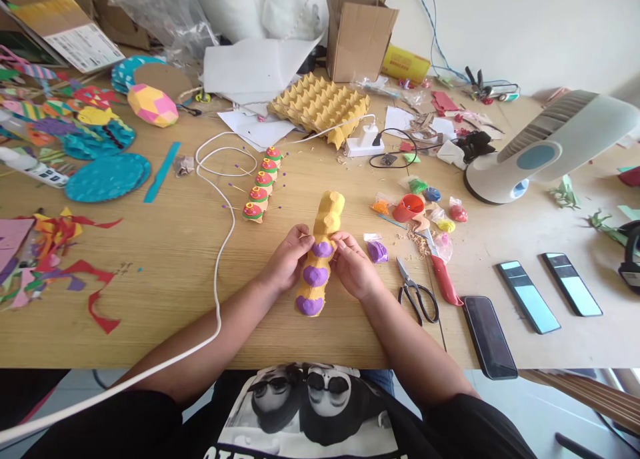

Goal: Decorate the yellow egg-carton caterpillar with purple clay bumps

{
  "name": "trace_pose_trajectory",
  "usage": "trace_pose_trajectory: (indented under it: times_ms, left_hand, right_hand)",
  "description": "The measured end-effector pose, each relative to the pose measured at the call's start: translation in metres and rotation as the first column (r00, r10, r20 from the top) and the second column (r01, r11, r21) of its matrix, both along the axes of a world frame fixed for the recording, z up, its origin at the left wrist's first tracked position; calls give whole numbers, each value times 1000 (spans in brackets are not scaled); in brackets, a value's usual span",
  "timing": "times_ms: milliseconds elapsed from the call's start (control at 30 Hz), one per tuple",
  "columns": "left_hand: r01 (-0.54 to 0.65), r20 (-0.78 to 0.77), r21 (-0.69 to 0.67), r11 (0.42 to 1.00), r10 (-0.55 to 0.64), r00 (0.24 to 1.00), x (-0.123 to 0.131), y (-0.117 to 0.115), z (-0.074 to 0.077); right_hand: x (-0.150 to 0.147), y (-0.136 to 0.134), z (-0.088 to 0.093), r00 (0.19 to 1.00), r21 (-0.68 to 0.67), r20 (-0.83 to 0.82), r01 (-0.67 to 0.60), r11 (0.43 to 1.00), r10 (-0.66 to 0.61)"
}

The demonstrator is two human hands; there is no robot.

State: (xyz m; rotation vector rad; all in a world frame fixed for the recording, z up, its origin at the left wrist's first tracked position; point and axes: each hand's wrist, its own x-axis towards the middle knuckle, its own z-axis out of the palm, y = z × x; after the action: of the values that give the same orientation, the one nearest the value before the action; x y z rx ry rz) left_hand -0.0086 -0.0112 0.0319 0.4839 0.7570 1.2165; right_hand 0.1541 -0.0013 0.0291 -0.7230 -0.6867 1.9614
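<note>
A yellow egg-carton strip (329, 213) with a row of bumps lies lengthwise in front of me. Purple clay caps cover the nearer bumps, while the farther ones are bare yellow. On its left side, my left hand (289, 257) grips the edge near the middle purple clay cap (323, 249). Fingers of my right hand (356, 265) close on the opposite edge at the same bump. A packet of purple clay (377, 250) lies just right of my right hand. Beyond my left hand stands a finished-looking strip caterpillar (261, 185) with red and green tops and pins in its sides.
Scissors (418, 292), a red-handled knife (444, 272) and phones (490, 337) lie to the right. Behind them are clay packets (445, 222), a red cup (409, 207) and a fan (540, 149). A white cable (216, 272) crosses on the left; an egg tray (320, 105) sits behind.
</note>
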Motion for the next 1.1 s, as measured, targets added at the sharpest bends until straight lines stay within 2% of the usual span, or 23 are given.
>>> trace_pose_trajectory:
  times_ms: [267, 567, 733, 933, 1100]
  left_hand:
    - [25, 1, 42, 999, -25, 1000, -2, 2, -2]
    - [28, -6, 31, 999, -27, 1000, -4, 2, -1]
    - [40, 21, 27, 999, -40, 999, -5, 2, -2]
    - [71, 64, 35, 997, -73, 995, -5, 1, -4]
    - [68, 34, 36, 997, -69, 997, -6, 2, -4]
  right_hand:
    - [1, 1, 0, 1000, -11, -2, 3, 1000, -3]
    - [0, 1, 1, 999, -30, -46, 9, 1000, -10]
    - [0, 0, 2, 1000, 5, -9, 19, 1000, -19]
    - [-1, 2, -2, 996, 43, 10, 88, 995, -89]
    - [-2, 1, 1, 995, 51, -3, 98, 994, -98]
